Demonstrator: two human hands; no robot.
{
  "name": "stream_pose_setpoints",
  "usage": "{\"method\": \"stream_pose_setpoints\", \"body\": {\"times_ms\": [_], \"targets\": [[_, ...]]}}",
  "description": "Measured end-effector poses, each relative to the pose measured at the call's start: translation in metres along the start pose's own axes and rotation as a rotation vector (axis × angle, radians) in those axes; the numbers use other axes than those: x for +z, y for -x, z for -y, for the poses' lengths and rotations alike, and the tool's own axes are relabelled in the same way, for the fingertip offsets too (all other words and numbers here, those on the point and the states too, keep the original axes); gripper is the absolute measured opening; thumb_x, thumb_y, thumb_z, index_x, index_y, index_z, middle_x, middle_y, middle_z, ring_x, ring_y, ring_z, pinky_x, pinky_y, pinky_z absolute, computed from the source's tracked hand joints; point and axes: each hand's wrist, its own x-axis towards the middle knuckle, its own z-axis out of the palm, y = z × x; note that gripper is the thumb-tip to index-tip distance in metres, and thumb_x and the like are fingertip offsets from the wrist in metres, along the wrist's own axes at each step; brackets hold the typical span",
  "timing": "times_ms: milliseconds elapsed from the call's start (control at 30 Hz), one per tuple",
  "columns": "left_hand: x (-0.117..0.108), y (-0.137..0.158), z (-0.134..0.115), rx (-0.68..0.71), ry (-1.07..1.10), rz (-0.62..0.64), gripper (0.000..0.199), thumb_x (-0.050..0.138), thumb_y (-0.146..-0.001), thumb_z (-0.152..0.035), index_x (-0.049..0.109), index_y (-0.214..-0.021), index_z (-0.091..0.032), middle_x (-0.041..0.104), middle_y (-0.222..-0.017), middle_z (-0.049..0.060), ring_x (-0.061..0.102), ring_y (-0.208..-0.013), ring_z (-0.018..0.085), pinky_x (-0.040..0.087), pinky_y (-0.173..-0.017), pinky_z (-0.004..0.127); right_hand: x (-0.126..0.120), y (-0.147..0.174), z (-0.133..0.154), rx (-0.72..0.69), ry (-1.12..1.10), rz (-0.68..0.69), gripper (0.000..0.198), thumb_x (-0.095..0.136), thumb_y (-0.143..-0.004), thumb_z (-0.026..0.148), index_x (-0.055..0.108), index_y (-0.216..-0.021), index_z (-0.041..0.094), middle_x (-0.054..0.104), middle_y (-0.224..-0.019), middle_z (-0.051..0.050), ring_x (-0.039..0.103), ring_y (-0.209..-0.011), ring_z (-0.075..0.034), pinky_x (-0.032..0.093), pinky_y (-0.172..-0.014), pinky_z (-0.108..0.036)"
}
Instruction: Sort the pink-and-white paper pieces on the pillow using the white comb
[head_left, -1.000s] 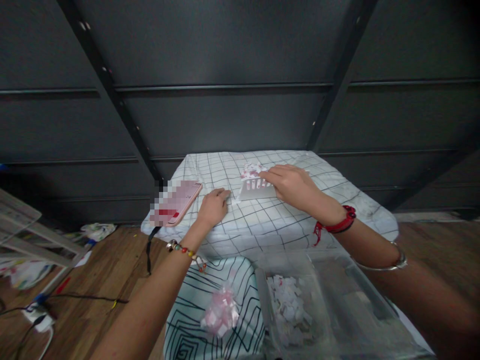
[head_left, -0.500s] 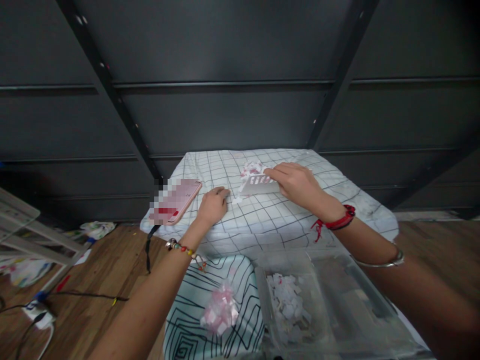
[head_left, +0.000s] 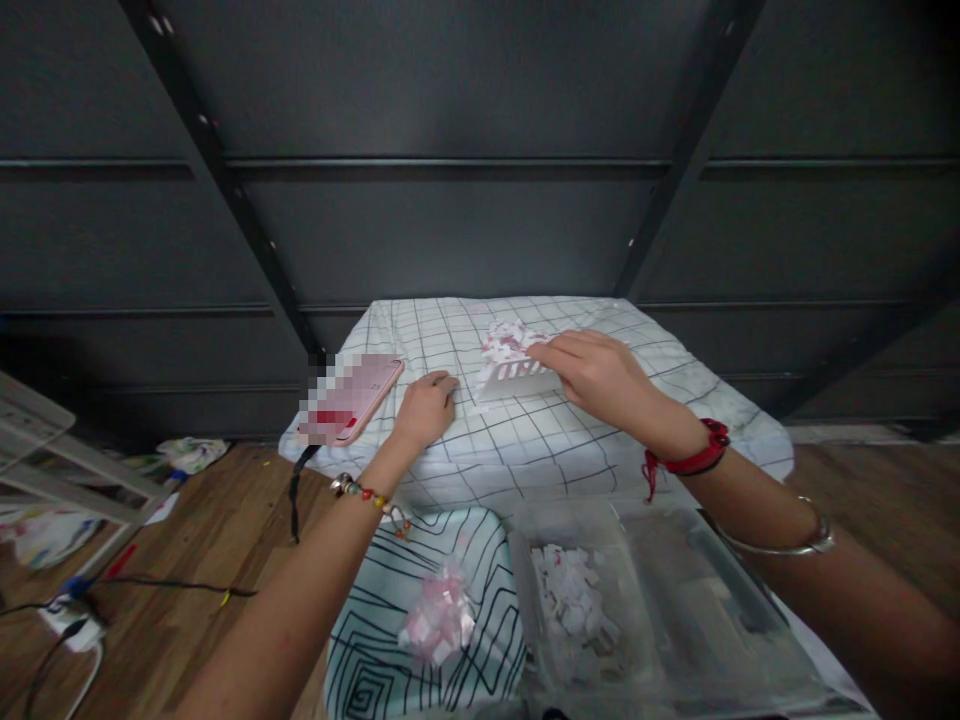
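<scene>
A dark panelled wall [head_left: 450, 230] is standing at 12 o'clock behind a table [head_left: 510, 445] that is wearing a white grid cloth; the table's middle is serving as the clock's centre. A clear plastic box [head_left: 705, 600] is sitting at 5 o'clock, and a teal cloth [head_left: 360, 610] with black lines is lying beside it at 7. At 3 o'clock the right hand [head_left: 592, 375] is gripping the upper edge of a white slotted basket [head_left: 517, 384], while at 9 the left hand [head_left: 427, 408] is resting slackly on the table, showing nothing in its half-curled fingers. Farther out at 9, a pink phone [head_left: 375, 385] is lying partly pixelated. The basket itself is sitting near the centre, between the 2 hands, and a pink-and-white bundle [head_left: 440, 615] is resting on the teal cloth. Smallest, pink-and-white scraps [head_left: 510, 340] are showing above the basket's edge, though whether they are lying inside or behind it I cannot tell; white scraps [head_left: 574, 595] are lying in the box. The step in hand is seemingly handling the basket beside those scraps; the next move is probably calling for a secure grip and slow, gentle handling.
</scene>
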Motion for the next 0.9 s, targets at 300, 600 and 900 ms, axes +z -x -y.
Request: {"method": "stream_pose_setpoints", "body": {"times_ms": [300, 600, 900], "targets": [[0.002, 0.000, 0.001, 0.007, -0.002, -0.035, 0.035, 0.044, -0.080, -0.008, 0.063, -0.109, -0.015, 0.058, -0.121, 0.010, 0.056, -0.110, 0.021, 0.042, -0.098, 0.033, 0.001, 0.009, -0.003, 0.003, -0.025, -0.016, 0.041, 0.038, -0.073, -0.003, 0.063, -0.101, 0.015, 0.067, -0.083, -0.006, 0.058, -0.078, -0.017, 0.043, -0.071, -0.030], [0.000, 0.000, 0.000, 0.003, 0.000, -0.029, 0.035, 0.044, -0.081, -0.010, 0.062, -0.111, -0.012, 0.058, -0.120, 0.012, 0.056, -0.109, 0.022, 0.042, -0.098, 0.034, 0.006, 0.011, 0.000, 0.011, -0.050, -0.038, 0.038, 0.037, -0.074, -0.002, 0.064, -0.097, 0.012, 0.067, -0.081, -0.008, 0.058, -0.077, -0.018, 0.045, -0.071, -0.030], [0.001, -0.001, 0.000, 0.002, -0.007, -0.029, 0.035, 0.044, -0.081, -0.010, 0.062, -0.110, -0.013, 0.059, -0.120, 0.011, 0.056, -0.109, 0.021, 0.041, -0.099, 0.034, 0.009, 0.008, 0.005, 0.000, -0.156, -0.063, 0.039, 0.038, -0.076, -0.001, 0.062, -0.103, 0.012, 0.067, -0.087, -0.008, 0.060, -0.084, -0.018, 0.046, -0.079, -0.032]]}}
